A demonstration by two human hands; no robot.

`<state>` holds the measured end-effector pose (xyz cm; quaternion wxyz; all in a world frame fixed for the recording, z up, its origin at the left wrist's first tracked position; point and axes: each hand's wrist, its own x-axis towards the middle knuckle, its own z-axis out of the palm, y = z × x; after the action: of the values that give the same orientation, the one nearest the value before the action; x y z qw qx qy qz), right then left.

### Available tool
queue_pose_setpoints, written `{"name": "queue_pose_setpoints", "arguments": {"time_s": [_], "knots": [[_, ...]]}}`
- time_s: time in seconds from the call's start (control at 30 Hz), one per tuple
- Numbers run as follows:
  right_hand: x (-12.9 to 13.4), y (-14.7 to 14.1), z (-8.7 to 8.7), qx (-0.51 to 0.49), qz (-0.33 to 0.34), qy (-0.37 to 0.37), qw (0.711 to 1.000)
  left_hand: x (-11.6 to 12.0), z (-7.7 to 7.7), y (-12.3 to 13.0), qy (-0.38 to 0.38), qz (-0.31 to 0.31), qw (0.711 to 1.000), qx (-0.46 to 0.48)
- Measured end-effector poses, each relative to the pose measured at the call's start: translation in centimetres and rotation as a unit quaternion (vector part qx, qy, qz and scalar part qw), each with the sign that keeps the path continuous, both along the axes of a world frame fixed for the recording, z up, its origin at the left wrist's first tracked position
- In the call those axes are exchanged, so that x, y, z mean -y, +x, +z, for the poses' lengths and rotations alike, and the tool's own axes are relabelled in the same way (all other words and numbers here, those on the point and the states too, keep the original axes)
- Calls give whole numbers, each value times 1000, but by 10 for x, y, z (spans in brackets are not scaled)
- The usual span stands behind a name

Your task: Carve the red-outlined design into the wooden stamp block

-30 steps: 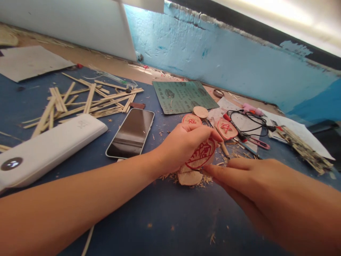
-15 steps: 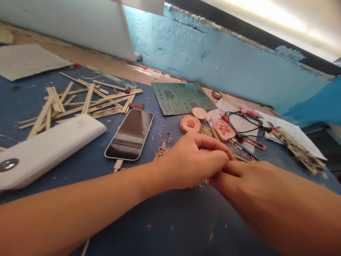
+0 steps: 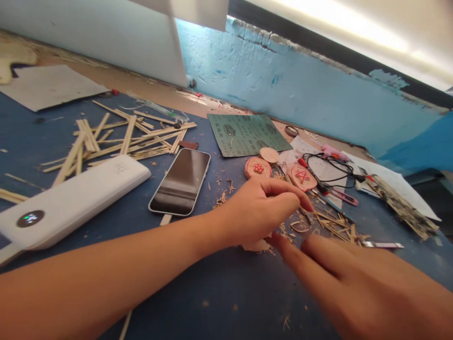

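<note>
My left hand (image 3: 264, 208) is curled over a pale, rounded wooden piece (image 3: 255, 245), pressing it against the blue tabletop. Only the near edge of that piece shows. Close by on the right, my right hand (image 3: 329, 274) has its fingers bent, with one finger reaching forward to the piece beside my left palm. Whatever the right fingers grip is hidden. Thin wood shavings (image 3: 300, 226) lie around both hands. Just beyond are two wooden discs: one with a red flower (image 3: 258, 167), another with a red star (image 3: 302, 176). A plain disc (image 3: 269, 155) rests behind them.
A phone (image 3: 180, 182) and a white power bank (image 3: 78, 200) lie on the left, before scattered wooden sticks (image 3: 123, 137). Green-backed sandpaper (image 3: 247, 134) is at the back. On the right are a black cable (image 3: 329, 163), a pink-handled tool (image 3: 345, 197) and a bark-like strip (image 3: 406, 208).
My right hand has drawn back toward me and right, away from the left fingers, uncovering more shavings. The left hand stays curled in place. The view has shifted slightly.
</note>
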<state>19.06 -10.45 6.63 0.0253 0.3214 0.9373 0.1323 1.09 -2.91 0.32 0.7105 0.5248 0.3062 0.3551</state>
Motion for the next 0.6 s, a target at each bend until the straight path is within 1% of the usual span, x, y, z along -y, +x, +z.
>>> {"name": "queue_pose_setpoints", "arguments": {"time_s": [0.1,0.23,0.33,0.43,0.5,0.6], "knots": [[7,12,-7,-9,21,-4,1000,-2,-3,-1,1,-2,1000,21],[5,19,-11,-43,25,16,999,-1,0,0,13,7,1000,21],[1,17,-6,-26,32,1,999,1,2,-1,5,-2,1000,7],[0,12,-2,-12,17,-14,1000,3,5,-2,-11,-11,1000,-6],[2,9,-3,-1,13,-9,1000,4,7,-2,-25,-20,999,-17],[3,5,-7,35,36,-21,999,6,9,-2,-48,-43,997,-37]]}}
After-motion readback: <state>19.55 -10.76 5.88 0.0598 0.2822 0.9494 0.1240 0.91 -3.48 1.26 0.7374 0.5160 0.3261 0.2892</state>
